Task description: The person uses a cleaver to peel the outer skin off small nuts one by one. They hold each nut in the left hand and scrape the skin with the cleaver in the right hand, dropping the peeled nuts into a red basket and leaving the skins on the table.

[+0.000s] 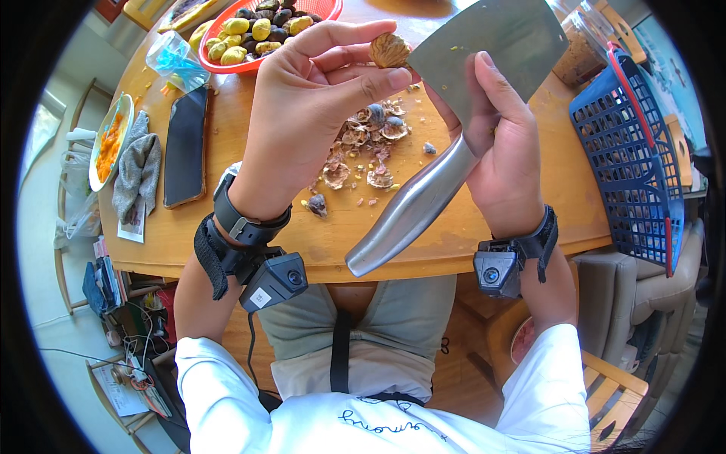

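Between the thumb and fingers of my left hand [317, 85] is a brown, ridged nut or dried fruit [390, 50]. My right hand [507, 136] holds a metal cleaver [488, 51] near where blade and handle meet, its thumb on the flat of the blade. The steel handle points down and left, over the table's near part. The blade's lower left edge is beside the nut; whether they touch I cannot tell. Small yellow bits stick to the blade. Under my hands, broken shells [380, 176] and crumbs lie scattered on the wooden table, with a dark kernel [317, 205] nearer me.
A red plastic basket [332, 12] of yellow and dark fruits stands at the back left. At left are a phone [186, 147], a grey cloth [136, 170] and a plate of orange food [126, 122]. A blue basket [629, 153] and a jar [584, 48] are at right.
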Tool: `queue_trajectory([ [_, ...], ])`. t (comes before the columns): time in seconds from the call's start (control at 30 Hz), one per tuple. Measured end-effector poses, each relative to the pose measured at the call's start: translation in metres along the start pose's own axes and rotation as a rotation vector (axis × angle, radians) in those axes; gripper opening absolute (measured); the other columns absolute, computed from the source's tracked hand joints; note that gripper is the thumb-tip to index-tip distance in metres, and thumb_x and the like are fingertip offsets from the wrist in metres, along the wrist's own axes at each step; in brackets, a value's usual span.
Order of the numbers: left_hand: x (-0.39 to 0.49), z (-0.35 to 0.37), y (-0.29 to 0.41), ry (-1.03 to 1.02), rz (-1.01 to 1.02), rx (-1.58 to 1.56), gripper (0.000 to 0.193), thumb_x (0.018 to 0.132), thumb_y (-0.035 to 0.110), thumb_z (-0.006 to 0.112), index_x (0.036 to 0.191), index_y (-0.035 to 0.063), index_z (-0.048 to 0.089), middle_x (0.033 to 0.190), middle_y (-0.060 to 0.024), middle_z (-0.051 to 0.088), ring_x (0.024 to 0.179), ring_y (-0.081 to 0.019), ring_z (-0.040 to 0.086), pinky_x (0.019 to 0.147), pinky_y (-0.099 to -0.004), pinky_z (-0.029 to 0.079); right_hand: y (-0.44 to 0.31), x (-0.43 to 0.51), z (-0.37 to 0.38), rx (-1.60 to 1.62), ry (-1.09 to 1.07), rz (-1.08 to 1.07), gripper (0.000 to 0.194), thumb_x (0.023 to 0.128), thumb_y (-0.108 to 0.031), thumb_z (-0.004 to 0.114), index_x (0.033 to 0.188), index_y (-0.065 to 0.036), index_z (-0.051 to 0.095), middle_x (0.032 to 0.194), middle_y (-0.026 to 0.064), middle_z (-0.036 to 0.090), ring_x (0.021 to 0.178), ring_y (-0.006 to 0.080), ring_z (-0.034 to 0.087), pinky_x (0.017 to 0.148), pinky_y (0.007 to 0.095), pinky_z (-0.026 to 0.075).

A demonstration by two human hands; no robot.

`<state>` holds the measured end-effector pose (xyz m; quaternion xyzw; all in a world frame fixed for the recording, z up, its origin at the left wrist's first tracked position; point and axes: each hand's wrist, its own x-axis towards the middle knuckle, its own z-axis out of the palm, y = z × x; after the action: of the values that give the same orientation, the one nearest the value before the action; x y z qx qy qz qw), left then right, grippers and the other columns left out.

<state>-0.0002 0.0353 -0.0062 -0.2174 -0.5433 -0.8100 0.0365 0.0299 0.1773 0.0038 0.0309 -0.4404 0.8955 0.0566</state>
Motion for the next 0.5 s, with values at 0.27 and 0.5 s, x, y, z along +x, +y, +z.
queue_trajectory([
  [0.27, 0.002, -0.002, 0.005, -0.076, -0.19, -0.1, 0.038, 0.078, 0.001, 0.053, 0.115, -0.0007, 0.043, 0.101, -0.0143, 0.055, 0.095, -0.0197, 0.055, 0.087, -0.0303, 0.043, -0.004, 0.019, -0.021, 0.143, -0.196, 0.089, 0.013, 0.081, -0.012, 0.053, 0.093, -0.009, 0.052, 0.091, -0.0018, 0.058, 0.093, 0.0102, 0.054, 0.089, 0.0337, 0.042],
  [0.5, 0.002, 0.0, 0.008, -0.085, -0.22, -0.138, 0.039, 0.08, 0.002, 0.05, 0.118, -0.0031, 0.039, 0.103, -0.0143, 0.054, 0.097, -0.0215, 0.054, 0.089, -0.0293, 0.041, -0.009, 0.012, -0.015, 0.182, -0.231, 0.044, 0.014, 0.08, -0.011, 0.054, 0.094, -0.009, 0.052, 0.091, -0.0011, 0.059, 0.092, 0.0109, 0.054, 0.089, 0.035, 0.042],
])
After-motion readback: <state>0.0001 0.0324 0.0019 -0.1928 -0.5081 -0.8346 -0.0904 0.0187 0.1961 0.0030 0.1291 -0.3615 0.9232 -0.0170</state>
